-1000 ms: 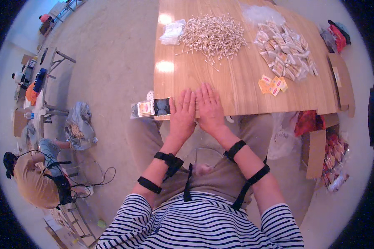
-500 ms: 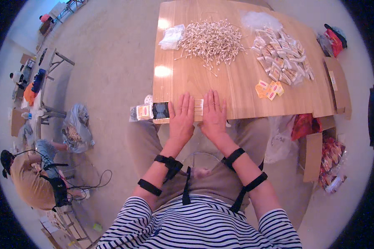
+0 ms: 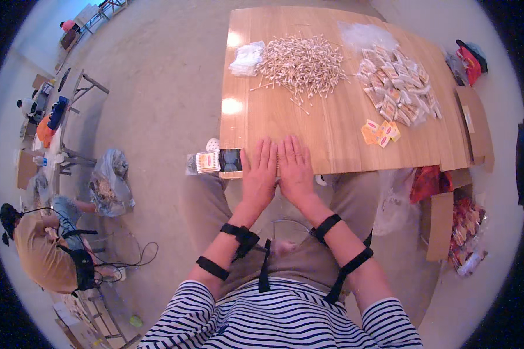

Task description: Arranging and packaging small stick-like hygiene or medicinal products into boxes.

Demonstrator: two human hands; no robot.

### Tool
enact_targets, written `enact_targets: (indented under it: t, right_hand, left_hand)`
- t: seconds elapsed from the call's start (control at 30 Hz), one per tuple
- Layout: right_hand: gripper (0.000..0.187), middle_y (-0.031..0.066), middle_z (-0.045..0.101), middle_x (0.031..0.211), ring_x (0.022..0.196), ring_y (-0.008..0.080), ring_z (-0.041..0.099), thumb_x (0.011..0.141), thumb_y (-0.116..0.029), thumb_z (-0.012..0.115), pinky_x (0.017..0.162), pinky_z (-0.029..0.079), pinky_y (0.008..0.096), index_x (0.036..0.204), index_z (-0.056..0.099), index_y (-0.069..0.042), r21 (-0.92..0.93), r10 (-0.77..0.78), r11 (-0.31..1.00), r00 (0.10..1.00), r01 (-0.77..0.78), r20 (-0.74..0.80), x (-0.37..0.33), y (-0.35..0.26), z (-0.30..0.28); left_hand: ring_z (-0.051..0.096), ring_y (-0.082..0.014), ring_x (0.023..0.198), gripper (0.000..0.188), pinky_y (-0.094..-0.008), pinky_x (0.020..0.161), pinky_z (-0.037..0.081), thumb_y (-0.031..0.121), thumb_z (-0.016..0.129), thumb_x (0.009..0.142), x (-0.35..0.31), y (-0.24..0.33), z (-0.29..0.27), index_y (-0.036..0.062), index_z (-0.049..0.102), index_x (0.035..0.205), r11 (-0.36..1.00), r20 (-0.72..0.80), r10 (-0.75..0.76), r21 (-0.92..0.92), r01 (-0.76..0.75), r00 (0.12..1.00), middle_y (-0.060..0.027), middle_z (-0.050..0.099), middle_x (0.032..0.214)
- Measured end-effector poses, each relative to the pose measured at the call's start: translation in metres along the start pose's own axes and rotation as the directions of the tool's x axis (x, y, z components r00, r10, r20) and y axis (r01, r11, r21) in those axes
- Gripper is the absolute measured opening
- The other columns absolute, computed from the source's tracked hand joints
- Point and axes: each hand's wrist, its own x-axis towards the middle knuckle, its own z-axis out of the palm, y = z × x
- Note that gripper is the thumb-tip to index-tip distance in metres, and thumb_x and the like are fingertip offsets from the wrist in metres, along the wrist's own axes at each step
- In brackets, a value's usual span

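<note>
Both hands lie flat on the wooden table (image 3: 332, 131) by its near edge, fingers stretched out and pointing away from me. My left hand (image 3: 259, 174) and my right hand (image 3: 296, 174) are almost side by side, a narrow gap between them. Whatever lies under or between them is mostly hidden. Just left of my left hand is a dark panel (image 3: 231, 159) at the table corner. Beside it, a clear packet of cotton swabs (image 3: 207, 161) with an orange and white card juts past the edge. A big heap of loose cotton swabs (image 3: 303, 65) spreads farther back.
A pile of filled swab packets (image 3: 397, 87) covers the back right, with clear bags (image 3: 367, 35) behind and orange-white cards (image 3: 381, 133) in front. White bags (image 3: 247, 58) lie left of the heap. Cardboard boxes (image 3: 439, 227) stand right; a person (image 3: 46, 250) sits at left.
My hands have come closer together, the right moving toward the left. The row of cotton swabs seen between them is now almost wholly covered. The whole view has shifted slightly.
</note>
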Motion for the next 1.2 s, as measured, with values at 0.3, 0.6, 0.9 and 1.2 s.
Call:
enact_targets:
  t: [0.3, 0.6, 0.9, 1.2]
  right_hand:
    - [0.076, 0.0197, 0.028, 0.163, 0.154, 0.0345, 0.02, 0.082, -0.012, 0.066, 0.124, 0.016, 0.0535, 0.151, 0.038, 0.0, 0.127, 0.008, 0.992, 0.996, -0.019, 0.089, 0.003, -0.006, -0.021]
    - [0.075, 0.0206, 0.027, 0.163, 0.154, 0.0363, 0.02, 0.083, -0.013, 0.063, 0.125, 0.015, 0.0528, 0.152, 0.037, 0.002, 0.129, -0.039, 0.991, 0.997, 0.03, 0.064, 0.001, 0.0, -0.009]
    - [0.099, 0.0242, 0.026, 0.162, 0.152, 0.0406, 0.021, 0.069, -0.018, 0.078, 0.124, 0.019, 0.0536, 0.152, 0.031, 0.006, 0.156, -0.084, 0.985, 0.994, 0.073, 0.07, -0.001, -0.001, -0.02]
    - [0.113, 0.0287, 0.025, 0.16, 0.151, 0.0442, 0.023, 0.06, -0.023, 0.088, 0.123, 0.021, 0.0525, 0.151, 0.029, 0.009, 0.144, -0.067, 0.988, 0.997, 0.06, 0.044, 0.0, -0.007, -0.015]
  left_hand:
    - [0.022, -0.0314, 0.154, 0.077, -0.0671, 0.119, 0.014, 0.014, 0.064, 0.084, -0.009, 0.004, 0.003, 0.0035, 0.036, 0.155, 0.996, 0.009, -0.035, 0.085, 0.034, 0.999, -0.0149, 0.029, 0.164]
    - [0.025, -0.0292, 0.154, 0.069, -0.069, 0.117, 0.018, 0.013, 0.056, 0.087, -0.008, 0.004, 0.006, 0.004, 0.039, 0.153, 0.998, -0.002, -0.026, 0.062, 0.026, 1.0, -0.0144, 0.032, 0.163]
    - [0.042, -0.0369, 0.139, 0.084, -0.0522, 0.114, 0.034, 0.016, 0.086, 0.066, -0.049, -0.015, -0.039, 0.0009, 0.051, 0.141, 0.85, -0.092, -0.174, -0.516, 0.103, 0.98, -0.0212, 0.047, 0.146]
    - [0.054, -0.0078, 0.067, 0.025, -0.0228, 0.061, 0.046, 0.021, 0.075, 0.09, -0.086, -0.076, -0.011, 0.0036, 0.061, 0.102, -0.467, 0.549, -0.672, -0.835, 0.29, 0.497, 0.0015, 0.058, 0.083]
